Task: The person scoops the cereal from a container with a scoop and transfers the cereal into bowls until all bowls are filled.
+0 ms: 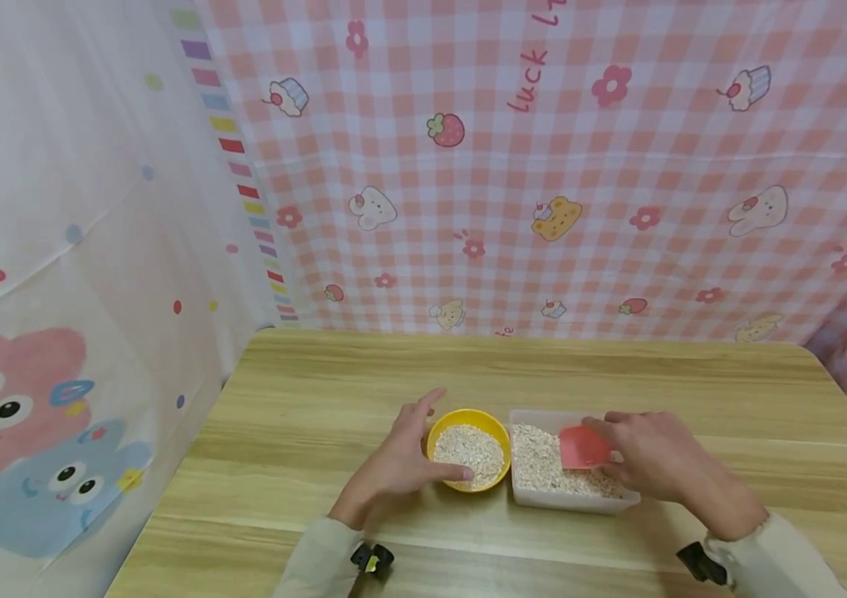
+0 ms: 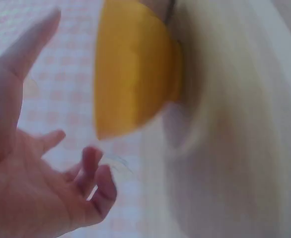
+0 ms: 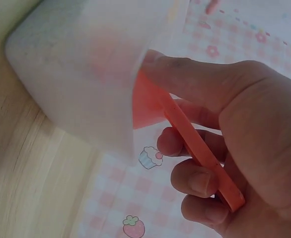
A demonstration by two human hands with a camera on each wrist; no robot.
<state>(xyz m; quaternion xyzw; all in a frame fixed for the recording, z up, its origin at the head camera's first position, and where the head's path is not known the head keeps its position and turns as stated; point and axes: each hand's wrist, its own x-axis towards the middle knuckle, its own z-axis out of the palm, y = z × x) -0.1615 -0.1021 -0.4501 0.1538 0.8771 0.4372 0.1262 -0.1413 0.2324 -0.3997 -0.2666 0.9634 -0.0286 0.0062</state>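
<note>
In the head view, a yellow bowl [image 1: 472, 418] holds pale oat flakes [image 1: 468, 453]. My left hand [image 1: 403, 453] is at its left side, thumb over the near rim and fingers spread. The left wrist view shows that hand [image 2: 34, 173] with a gap between its palm and the bowl [image 2: 133, 74]. Right of the bowl stands a translucent plastic box [image 1: 569, 500] of the same flakes. My right hand [image 1: 655, 457] grips a red scoop [image 1: 583, 448] over the box. Its handle [image 3: 200, 153] lies across my curled fingers in the right wrist view.
The bowl and box stand side by side on a wooden table [image 1: 304, 415]. Behind it hangs a pink checked cloth [image 1: 408, 183], and a white printed cloth [image 1: 117, 274] hangs at the left. A dark band device [image 1: 373, 560] sits on my left wrist.
</note>
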